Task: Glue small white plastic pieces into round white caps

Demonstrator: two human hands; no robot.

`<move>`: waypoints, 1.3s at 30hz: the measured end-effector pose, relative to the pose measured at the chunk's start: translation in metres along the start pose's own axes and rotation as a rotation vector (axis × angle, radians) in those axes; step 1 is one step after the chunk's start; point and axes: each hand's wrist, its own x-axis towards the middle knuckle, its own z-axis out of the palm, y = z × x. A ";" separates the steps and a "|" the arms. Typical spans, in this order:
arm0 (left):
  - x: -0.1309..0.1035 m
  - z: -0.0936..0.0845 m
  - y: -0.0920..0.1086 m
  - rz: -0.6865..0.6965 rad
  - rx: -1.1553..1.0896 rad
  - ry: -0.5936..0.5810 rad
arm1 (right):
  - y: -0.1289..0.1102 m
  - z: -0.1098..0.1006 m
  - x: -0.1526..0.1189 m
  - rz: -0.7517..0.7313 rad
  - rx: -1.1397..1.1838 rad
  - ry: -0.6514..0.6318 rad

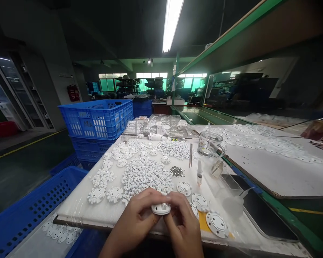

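At the front edge of the white foam-topped table point(78, 209), my left hand point(136, 218) and my right hand point(184, 220) together hold a small round white part point(160, 209). Fingers of both hands curl over its top, with the thumbs beneath. Just beyond lies a large pile of small white pieces point(146, 175). Round white discs with dark holes, such as one disc point(216, 224), lie right of my right hand, and more point(115, 194) are at the left. A small heap of dark bits point(177, 171) sits behind the hands.
Stacked blue crates point(97, 120) stand at the left, above another blue crate point(37, 208). Tweezers point(191, 154), a syringe point(199, 173), a glass mug point(210, 143), a small bottle point(217, 168) and a phone-like dark slab point(269, 215) lie to the right.
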 end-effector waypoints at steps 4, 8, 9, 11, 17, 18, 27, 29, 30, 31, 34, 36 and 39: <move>-0.007 0.003 -0.007 0.085 -0.036 0.099 | 0.007 0.001 -0.009 0.113 0.134 0.222; -0.004 -0.005 -0.003 0.113 0.168 0.334 | 0.008 -0.001 -0.015 0.341 0.282 0.360; -0.002 -0.008 0.000 0.097 0.326 0.331 | 0.007 -0.002 -0.015 0.384 0.317 0.356; 0.000 -0.012 0.005 0.070 0.622 0.255 | 0.008 -0.003 -0.016 0.432 0.379 0.333; 0.003 -0.001 0.011 0.063 0.870 0.092 | 0.014 -0.005 -0.018 0.469 0.479 0.309; 0.004 0.003 0.011 0.060 0.876 0.073 | 0.014 -0.005 -0.018 0.473 0.488 0.307; 0.011 0.027 0.006 -0.008 0.923 0.106 | 0.013 -0.003 -0.020 0.508 0.571 0.320; 0.009 0.024 0.006 0.037 0.867 0.098 | 0.013 -0.004 -0.020 0.508 0.583 0.307; 0.008 0.021 0.007 0.057 0.810 0.091 | 0.012 -0.004 -0.019 0.504 0.588 0.291; 0.006 0.018 0.009 0.063 0.733 0.086 | 0.010 -0.004 -0.018 0.503 0.589 0.285; 0.002 0.010 0.019 -0.036 0.444 0.138 | 0.000 -0.001 -0.015 0.537 0.561 0.323; 0.001 0.007 0.026 -0.110 0.270 0.230 | -0.007 0.000 -0.013 0.560 0.520 0.327; 0.003 0.009 0.030 -0.086 0.090 0.303 | -0.011 -0.002 -0.012 0.547 0.458 0.238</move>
